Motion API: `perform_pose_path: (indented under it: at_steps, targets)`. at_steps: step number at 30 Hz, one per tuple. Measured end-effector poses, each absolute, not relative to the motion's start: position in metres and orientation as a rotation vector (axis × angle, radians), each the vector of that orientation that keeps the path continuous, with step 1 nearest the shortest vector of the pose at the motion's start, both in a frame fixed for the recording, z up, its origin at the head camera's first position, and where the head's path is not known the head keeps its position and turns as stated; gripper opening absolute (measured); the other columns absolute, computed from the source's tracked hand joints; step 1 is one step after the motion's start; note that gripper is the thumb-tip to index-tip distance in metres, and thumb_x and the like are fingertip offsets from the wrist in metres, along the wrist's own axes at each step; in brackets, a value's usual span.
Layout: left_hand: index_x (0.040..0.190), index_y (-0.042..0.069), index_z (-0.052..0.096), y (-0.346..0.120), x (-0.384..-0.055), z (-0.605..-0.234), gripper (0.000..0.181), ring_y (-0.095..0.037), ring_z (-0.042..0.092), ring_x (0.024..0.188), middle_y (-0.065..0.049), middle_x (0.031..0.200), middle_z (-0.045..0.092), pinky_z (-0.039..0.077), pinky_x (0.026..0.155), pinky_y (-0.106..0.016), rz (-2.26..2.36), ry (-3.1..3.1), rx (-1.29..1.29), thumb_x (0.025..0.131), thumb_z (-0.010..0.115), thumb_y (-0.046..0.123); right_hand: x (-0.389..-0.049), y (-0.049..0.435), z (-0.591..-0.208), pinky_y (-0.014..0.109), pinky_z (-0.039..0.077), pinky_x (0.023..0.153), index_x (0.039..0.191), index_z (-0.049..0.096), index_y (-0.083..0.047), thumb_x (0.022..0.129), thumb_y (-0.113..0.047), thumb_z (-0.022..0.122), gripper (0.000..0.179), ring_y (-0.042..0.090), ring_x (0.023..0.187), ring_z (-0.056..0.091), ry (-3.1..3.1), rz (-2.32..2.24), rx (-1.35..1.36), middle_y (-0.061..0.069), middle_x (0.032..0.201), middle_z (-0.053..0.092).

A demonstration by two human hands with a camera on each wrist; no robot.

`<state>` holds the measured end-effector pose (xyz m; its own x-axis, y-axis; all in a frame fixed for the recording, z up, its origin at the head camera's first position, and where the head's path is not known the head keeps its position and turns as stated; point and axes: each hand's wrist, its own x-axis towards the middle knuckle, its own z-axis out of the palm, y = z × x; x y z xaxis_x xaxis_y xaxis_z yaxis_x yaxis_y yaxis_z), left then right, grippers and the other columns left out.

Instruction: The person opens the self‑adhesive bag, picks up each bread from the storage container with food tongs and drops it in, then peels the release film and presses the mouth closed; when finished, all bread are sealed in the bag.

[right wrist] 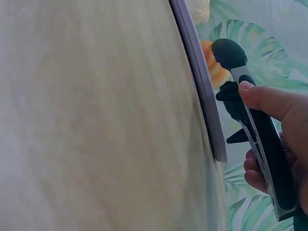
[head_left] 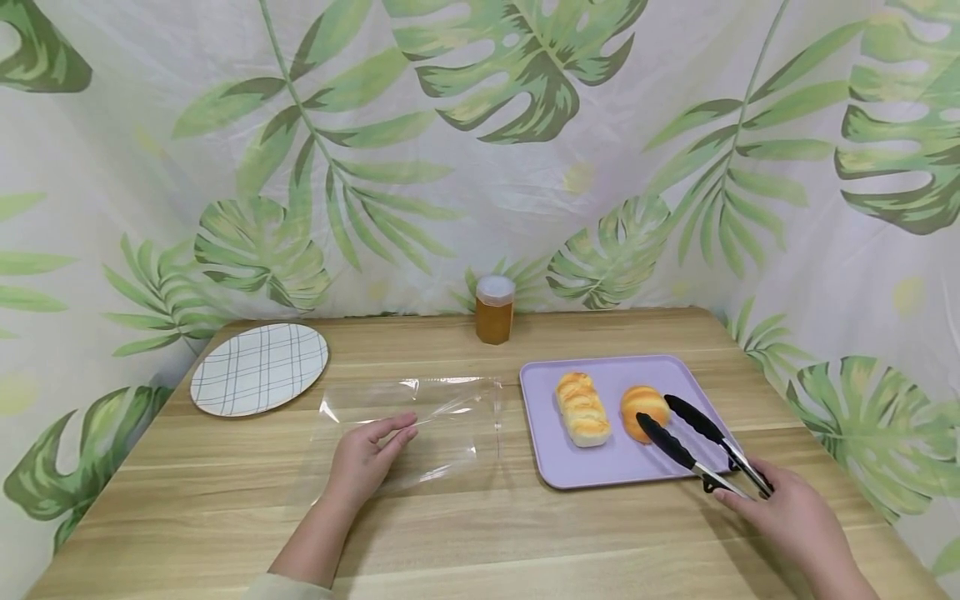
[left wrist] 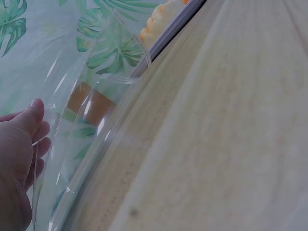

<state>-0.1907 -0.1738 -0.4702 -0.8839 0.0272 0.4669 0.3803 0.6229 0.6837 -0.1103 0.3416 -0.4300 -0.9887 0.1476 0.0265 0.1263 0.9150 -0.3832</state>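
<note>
My right hand (head_left: pixel 787 508) grips tongs (head_left: pixel 667 441), tips spread at round bun (head_left: pixel 642 402) on lilac tray (head_left: pixel 558 468); my left hand (head_left: pixel 365 460) pinches plastic bag (head_left: pixel 453 437) left of tray. Judged early: bun unlifted, bag seemingly empty.

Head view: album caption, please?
Right hand holds black-tipped metal tongs by a round golden bun; left hand holds a clear plastic bag.

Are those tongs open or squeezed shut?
Open: the tongs have their two black tips apart, with purple tray showing between them.
</note>
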Motion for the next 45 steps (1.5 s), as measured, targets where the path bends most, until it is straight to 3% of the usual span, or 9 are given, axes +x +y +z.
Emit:
perform_pose_path:
  at_steps: [28, 45]
  targets:
    - [0.103, 0.009, 0.077, -0.173, -0.189, -0.468, 0.019, -0.026, 0.072, 0.102, -0.007, 0.103, 0.076, 0.058, 0.089, -0.045, -1.205, -2.479, -0.306, 0.086, 0.075, 0.016, -0.111, 0.322, -0.416, 0.061, 0.048, 0.085, 0.134, 0.054, 0.003, 0.081, -0.056, 0.073, 0.082, 0.055, 0.113, 0.054, -2.962, 0.725, -0.207, 0.037, 0.128, 0.056]
    - [0.101, 0.010, 0.077, -0.171, -0.188, -0.472, 0.019, -0.027, 0.073, 0.097, -0.006, 0.099, 0.077, 0.059, 0.087, -0.043, -1.153, -2.408, -0.343, 0.082, 0.078, 0.012, -0.152, 0.230, -0.395, 0.042, 0.053, 0.086, 0.120, 0.069, -0.009, 0.069, -0.050, 0.084, 0.067, 0.023, 0.103, 0.065, -2.990, 0.760, 0.372, 0.006, 0.111, 0.072]
